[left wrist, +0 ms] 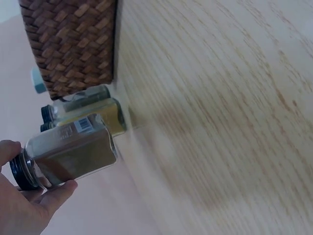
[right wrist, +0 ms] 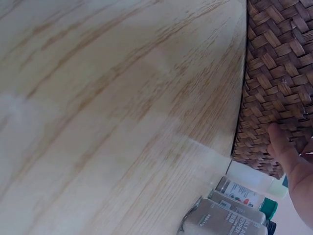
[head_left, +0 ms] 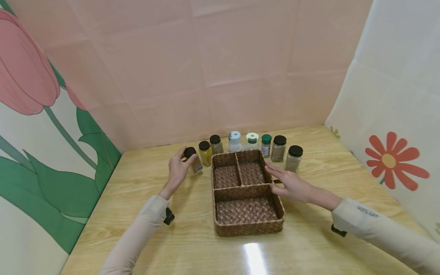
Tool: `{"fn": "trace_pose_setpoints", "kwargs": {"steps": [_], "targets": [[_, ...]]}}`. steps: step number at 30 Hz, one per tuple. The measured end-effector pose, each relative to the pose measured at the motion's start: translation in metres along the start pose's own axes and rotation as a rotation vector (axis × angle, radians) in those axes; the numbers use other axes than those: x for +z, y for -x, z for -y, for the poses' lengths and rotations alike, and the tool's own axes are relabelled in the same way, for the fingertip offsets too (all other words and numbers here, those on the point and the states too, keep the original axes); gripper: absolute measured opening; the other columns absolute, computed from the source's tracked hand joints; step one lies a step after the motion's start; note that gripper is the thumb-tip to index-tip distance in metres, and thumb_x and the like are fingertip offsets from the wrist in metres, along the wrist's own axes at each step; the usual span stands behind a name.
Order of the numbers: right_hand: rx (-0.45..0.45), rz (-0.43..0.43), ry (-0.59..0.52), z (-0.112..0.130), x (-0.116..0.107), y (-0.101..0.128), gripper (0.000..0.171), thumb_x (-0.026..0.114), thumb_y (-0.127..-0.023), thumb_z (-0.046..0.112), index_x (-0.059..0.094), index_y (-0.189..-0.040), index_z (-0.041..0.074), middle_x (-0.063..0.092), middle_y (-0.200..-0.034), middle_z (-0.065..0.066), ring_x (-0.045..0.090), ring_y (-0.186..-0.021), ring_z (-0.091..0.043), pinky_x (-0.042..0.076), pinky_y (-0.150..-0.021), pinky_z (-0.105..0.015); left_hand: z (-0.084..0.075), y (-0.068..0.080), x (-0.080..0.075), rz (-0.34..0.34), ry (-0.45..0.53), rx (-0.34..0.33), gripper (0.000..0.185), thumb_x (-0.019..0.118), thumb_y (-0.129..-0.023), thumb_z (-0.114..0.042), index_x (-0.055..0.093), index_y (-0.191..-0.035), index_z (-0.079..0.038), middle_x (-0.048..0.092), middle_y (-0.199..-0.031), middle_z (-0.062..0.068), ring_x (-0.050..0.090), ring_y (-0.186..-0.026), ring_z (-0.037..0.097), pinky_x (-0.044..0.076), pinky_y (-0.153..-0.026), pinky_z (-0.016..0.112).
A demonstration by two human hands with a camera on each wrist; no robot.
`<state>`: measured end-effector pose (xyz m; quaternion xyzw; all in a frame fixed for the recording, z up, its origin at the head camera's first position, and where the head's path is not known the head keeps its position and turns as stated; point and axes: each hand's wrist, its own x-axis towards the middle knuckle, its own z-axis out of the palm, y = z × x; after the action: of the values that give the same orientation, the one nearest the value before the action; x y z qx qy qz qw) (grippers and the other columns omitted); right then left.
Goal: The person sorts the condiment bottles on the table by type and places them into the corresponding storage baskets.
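A woven basket (head_left: 248, 228) with three compartments, all bare, sits mid-table; its wall also fills the wrist views (left wrist: 73, 39) (right wrist: 279, 83). My left hand (head_left: 178, 168) grips a black-capped spice jar (head_left: 193, 159) of brown powder by its cap, at the left end of the jar row; the left wrist view shows the jar (left wrist: 68, 154) tilted in my fingers (left wrist: 29, 205). My right hand (head_left: 290, 183) rests with straight fingers against the basket's right rim, its thumb (right wrist: 281, 142) on the weave.
Behind the basket stands a row of jars: yellow (head_left: 205, 153), dark-capped (head_left: 216, 144), two white bottles (head_left: 235, 141) (head_left: 252, 141), green-capped (head_left: 266, 145), and two black-capped (head_left: 278, 148) (head_left: 294, 158). Patterned walls close the table's left, back and right.
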<state>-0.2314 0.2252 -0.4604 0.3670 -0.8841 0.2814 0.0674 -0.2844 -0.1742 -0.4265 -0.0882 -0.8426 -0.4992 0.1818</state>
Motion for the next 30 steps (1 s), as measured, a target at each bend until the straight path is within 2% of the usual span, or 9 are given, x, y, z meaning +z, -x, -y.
{"fn": "trace_pose_setpoints", "kwargs": {"steps": [5, 15, 30], "targets": [[-0.015, -0.015, 0.008, 0.001, 0.001, 0.001, 0.063, 0.063, -0.091, 0.008, 0.039, -0.146, -0.009, 0.032, -0.153, -0.03, 0.027, -0.042, 0.006, 0.037, -0.043, -0.02, -0.002, 0.0, 0.0, -0.018, 0.025, 0.027, 0.058, 0.071, -0.093, -0.018, 0.05, -0.141, 0.007, 0.059, -0.128, 0.029, 0.062, -0.113, 0.04, 0.055, -0.084, 0.042], [-0.018, -0.009, -0.001, 0.001, 0.0, 0.001, 0.062, 0.062, -0.091, 0.007, 0.039, -0.146, -0.011, 0.031, -0.153, -0.03, 0.026, -0.041, 0.006, 0.037, -0.042, -0.02, -0.012, 0.0, 0.001, -0.074, 0.003, 0.089, 0.053, 0.072, -0.092, -0.018, 0.056, -0.136, 0.006, 0.065, -0.119, 0.026, 0.065, -0.107, 0.038, 0.056, -0.082, 0.043], [-0.031, -0.034, 0.0, 0.0, 0.002, 0.002, 0.064, 0.063, -0.091, 0.005, 0.038, -0.147, -0.01, 0.03, -0.154, -0.029, 0.027, -0.043, 0.007, 0.036, -0.042, -0.019, -0.028, -0.003, 0.001, -0.081, 0.059, 0.179, 0.045, 0.072, -0.092, -0.012, 0.06, -0.132, 0.005, 0.067, -0.116, 0.024, 0.066, -0.106, 0.036, 0.056, -0.084, 0.042]]}}
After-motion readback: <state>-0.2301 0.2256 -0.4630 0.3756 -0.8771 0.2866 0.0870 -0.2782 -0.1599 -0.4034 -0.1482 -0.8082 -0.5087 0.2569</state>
